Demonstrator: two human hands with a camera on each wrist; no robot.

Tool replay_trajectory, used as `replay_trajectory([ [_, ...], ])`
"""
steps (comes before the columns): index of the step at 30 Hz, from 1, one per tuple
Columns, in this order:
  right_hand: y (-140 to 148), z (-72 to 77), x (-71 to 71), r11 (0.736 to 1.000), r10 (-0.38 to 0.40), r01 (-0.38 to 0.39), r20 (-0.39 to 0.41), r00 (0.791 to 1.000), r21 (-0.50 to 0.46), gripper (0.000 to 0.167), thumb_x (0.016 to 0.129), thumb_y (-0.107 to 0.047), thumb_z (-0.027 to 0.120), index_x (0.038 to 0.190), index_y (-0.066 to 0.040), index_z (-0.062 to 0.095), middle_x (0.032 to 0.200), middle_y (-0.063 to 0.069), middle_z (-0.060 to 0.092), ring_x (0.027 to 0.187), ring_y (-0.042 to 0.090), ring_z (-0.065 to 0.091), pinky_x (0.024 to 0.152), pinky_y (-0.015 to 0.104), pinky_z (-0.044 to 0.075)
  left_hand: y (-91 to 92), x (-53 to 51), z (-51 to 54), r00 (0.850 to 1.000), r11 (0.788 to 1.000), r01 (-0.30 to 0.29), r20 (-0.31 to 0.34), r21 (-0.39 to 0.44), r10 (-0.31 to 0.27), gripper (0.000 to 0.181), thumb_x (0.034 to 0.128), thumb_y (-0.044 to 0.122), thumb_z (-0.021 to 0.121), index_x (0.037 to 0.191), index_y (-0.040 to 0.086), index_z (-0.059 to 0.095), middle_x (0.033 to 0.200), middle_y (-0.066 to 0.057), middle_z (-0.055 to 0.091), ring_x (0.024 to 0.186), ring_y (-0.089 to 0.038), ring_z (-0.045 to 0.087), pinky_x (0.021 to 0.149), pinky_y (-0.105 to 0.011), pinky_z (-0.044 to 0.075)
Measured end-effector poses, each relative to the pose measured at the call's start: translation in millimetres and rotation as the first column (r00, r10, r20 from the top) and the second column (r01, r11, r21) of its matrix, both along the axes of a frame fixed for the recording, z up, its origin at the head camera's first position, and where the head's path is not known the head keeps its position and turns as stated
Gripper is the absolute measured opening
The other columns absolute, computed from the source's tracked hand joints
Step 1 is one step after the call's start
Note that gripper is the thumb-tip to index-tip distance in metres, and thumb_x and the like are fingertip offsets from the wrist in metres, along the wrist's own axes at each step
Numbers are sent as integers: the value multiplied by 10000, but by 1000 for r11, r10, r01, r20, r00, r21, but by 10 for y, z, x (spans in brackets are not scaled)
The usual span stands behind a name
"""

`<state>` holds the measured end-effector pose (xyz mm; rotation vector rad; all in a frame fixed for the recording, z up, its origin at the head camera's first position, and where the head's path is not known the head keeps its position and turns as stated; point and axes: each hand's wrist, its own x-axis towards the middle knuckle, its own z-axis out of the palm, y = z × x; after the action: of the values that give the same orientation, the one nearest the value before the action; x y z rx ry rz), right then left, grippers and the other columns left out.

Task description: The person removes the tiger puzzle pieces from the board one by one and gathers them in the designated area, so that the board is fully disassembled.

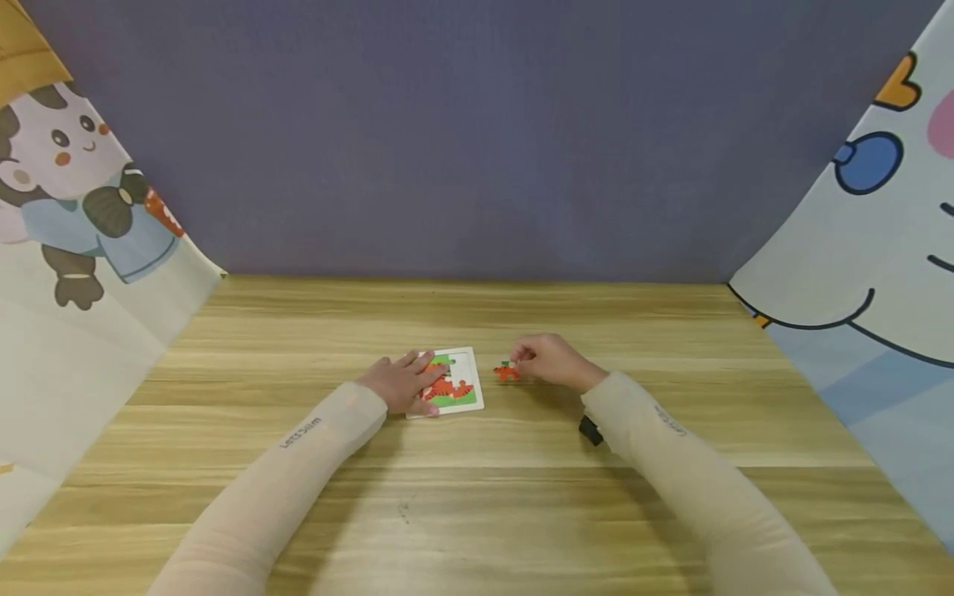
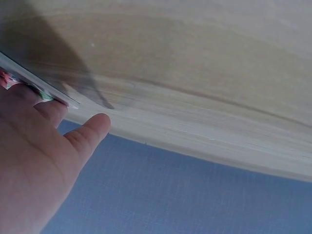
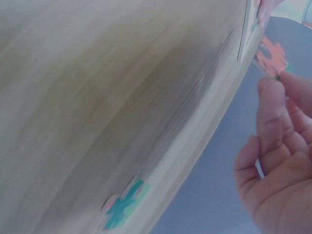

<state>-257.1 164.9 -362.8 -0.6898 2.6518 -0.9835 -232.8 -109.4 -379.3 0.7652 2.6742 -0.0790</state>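
A small square jigsaw puzzle [image 1: 479, 404] with a white frame lies on the table, partly filled with orange and green pieces. Over its left part rests my left hand [image 1: 398, 384], fingers spread; they hide some of the picture. The left wrist view shows that hand [image 2: 41, 146] along the frame's edge. To the right of the frame, my right hand [image 1: 557, 361] pinches an orange puzzle piece [image 1: 506, 372] between thumb and finger. The right wrist view shows this orange piece [image 3: 273, 57] held off the table by the hand's [image 3: 280, 151] fingertips.
Another puzzle piece [image 3: 124, 204], green and teal, lies on the table in the right wrist view. A black object [image 1: 591, 430] shows at the right wrist. Behind the wooden table [image 1: 477, 513] stands a blue-grey panel [image 1: 477, 149], with printed cartoon panels on both sides.
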Motion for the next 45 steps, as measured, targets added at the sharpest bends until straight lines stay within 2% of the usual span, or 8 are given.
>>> replay_trajectory([
  [5,86,8,14,1000,19,-19,-21,1000,6,41,890,-28,635,902,4,657,784,26,652,667,105,546,587,258,461,2,-1,4,1000,1000,2,-1,-7,-2,770,925,560,502,1545,208,212,1597,-91,118,1445,-306,148,1096,-574,239],
  [14,206,14,47,1000,3,-3,-6,1000,-18,45,889,-12,631,915,11,661,822,54,666,735,128,580,634,277,477,-12,11,7,1000,1000,14,6,-6,-14,764,934,551,491,1546,191,205,1596,-103,113,1445,-313,142,1094,-576,242],
  [19,277,5,49,999,-21,23,32,999,-46,73,887,-9,621,934,24,666,829,55,662,734,117,562,643,279,474,-19,-3,-4,1000,1000,13,0,-4,-13,765,933,555,488,1545,190,208,1596,-104,118,1444,-315,148,1094,-577,242],
  [22,310,2,53,995,-56,62,92,994,-73,100,900,-19,608,958,35,668,815,60,650,715,128,549,651,301,479,-22,-29,-36,1000,1000,13,-1,3,-13,775,927,563,492,1545,193,207,1597,-105,113,1445,-316,141,1093,-579,240],
  [27,350,-7,63,988,-89,110,182,979,-108,131,918,-1,563,991,59,653,816,80,643,682,151,561,653,338,513,-25,-64,-88,1000,1000,18,-1,4,-18,787,922,581,483,1549,209,186,1600,-95,90,1450,-306,120,1095,-578,235],
  [34,393,-31,71,977,-143,179,272,952,-113,167,936,-12,544,1040,82,635,822,72,644,669,133,591,635,296,524,-6,-21,-11,1000,1000,21,6,6,-21,767,932,555,491,1543,184,213,1596,-111,109,1447,-313,132,1088,-578,251],
  [37,414,-33,81,977,-143,182,291,946,-112,185,946,-20,535,1064,92,622,806,64,634,669,131,585,623,291,513,-4,-9,10,1000,1000,21,5,15,-21,764,930,549,499,1538,171,231,1594,-121,122,1444,-320,145,1083,-582,258],
  [45,470,-44,100,957,-189,263,420,888,-126,228,973,-35,516,1152,97,569,880,73,627,580,104,608,579,263,541,-11,-25,-1,1000,1000,21,5,20,-21,765,930,546,501,1539,170,229,1594,-124,115,1444,-328,141,1085,-588,247],
])
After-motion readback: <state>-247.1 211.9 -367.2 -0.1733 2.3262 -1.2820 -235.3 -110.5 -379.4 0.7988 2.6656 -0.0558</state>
